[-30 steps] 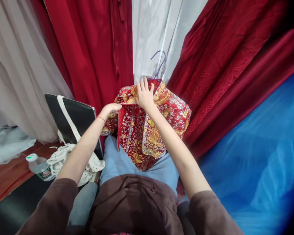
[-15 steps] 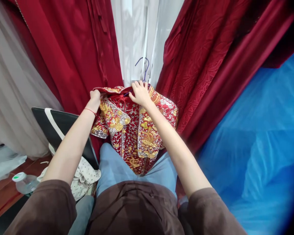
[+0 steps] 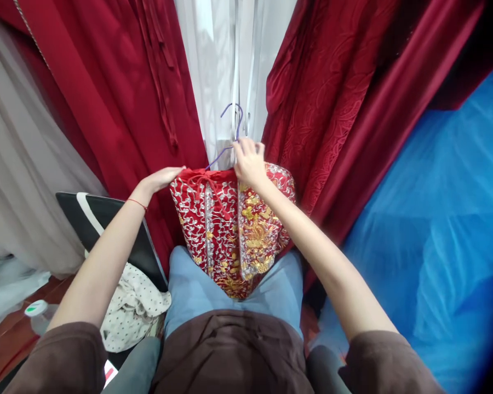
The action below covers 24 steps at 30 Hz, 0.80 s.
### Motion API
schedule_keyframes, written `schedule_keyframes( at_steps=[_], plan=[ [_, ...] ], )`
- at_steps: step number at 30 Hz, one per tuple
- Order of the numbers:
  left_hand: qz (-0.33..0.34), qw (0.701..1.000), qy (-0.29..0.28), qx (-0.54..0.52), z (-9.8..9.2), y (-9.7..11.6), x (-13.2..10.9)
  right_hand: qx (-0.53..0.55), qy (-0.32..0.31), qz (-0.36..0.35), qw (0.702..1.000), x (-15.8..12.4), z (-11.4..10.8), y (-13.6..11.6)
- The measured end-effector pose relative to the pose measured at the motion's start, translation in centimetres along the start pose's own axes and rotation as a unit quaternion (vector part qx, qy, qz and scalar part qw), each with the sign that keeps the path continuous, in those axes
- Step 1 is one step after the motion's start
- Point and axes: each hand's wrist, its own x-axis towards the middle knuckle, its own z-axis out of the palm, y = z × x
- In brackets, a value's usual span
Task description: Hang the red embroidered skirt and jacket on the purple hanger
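Embroidered jacket (image 3: 225, 230) on hanger (image 3: 239, 126), hands (image 3: 161, 178) (image 3: 250, 162) touching its top.

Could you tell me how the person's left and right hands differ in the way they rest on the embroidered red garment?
The left hand lies flat along the shoulder edge of the embroidered garment, fingers stretched; the right hand curls at the collar, by the purple hanger. The left wrist wears a red thread; the right wrist is bare. Both touch the garment's top.
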Motion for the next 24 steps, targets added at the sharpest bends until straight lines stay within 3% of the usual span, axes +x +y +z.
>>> schedule_keyframes(
  at_steps=[3,5,8,11,14,18,21,24],
  plan=[
    [0.044,0.998,-0.029,0.034,1.1,2.2,-0.4,0.000,0.045,0.122,0.992,-1.7,0.8,2.7],
    [0.095,0.984,0.008,0.151,2.2,2.8,-0.8,0.012,0.003,0.169,0.986,-2.7,1.2,4.7],
    [0.134,0.939,0.099,0.302,3.9,2.3,-1.2,0.006,-0.092,0.160,0.983,-3.9,1.0,6.7],
    [0.152,0.913,0.148,0.348,4.5,1.1,-1.0,-0.003,-0.100,0.110,0.989,-4.8,0.1,7.3],
    [0.162,0.905,0.156,0.360,3.9,0.1,-0.2,-0.009,-0.043,0.109,0.993,-5.7,-0.8,7.5],
    [0.171,0.902,0.165,0.360,3.1,-0.5,1.0,-0.018,0.058,0.169,0.984,-7.3,-2.7,8.9],
    [0.179,0.903,0.173,0.350,3.1,-0.8,1.4,-0.038,0.106,0.205,0.972,-9.4,-6.0,9.7],
    [0.175,0.900,0.197,0.348,3.4,-1.1,1.5,-0.103,0.175,0.282,0.938,-11.9,-11.1,8.9]
  ],
)
